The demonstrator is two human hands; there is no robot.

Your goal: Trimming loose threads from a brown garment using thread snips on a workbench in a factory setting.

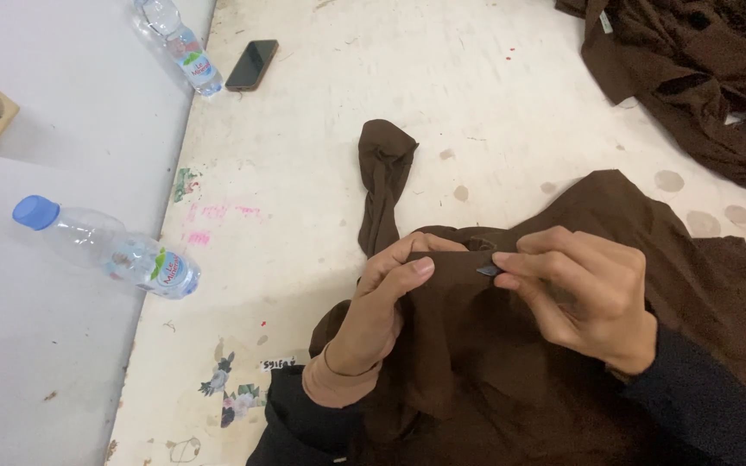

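So both hands are pinching the brown garment (511, 345), which is lying bunched on the worktop (321, 129) right in front of the person. The left hand (382, 311) is gripping a fold with its fingers closed on the cloth, and the right hand (584, 293) is squeezing a small dark tool (489, 270) at the same fold, next to what looks like a buttonhole. Keeping the fabric taut between the hands is probably what's making this go cleanly. Two water bottles (110, 248) are lying left of the garment.

Garment (563, 345) on table (321, 173), bottle (105, 248) left, phone (251, 65) beyond.
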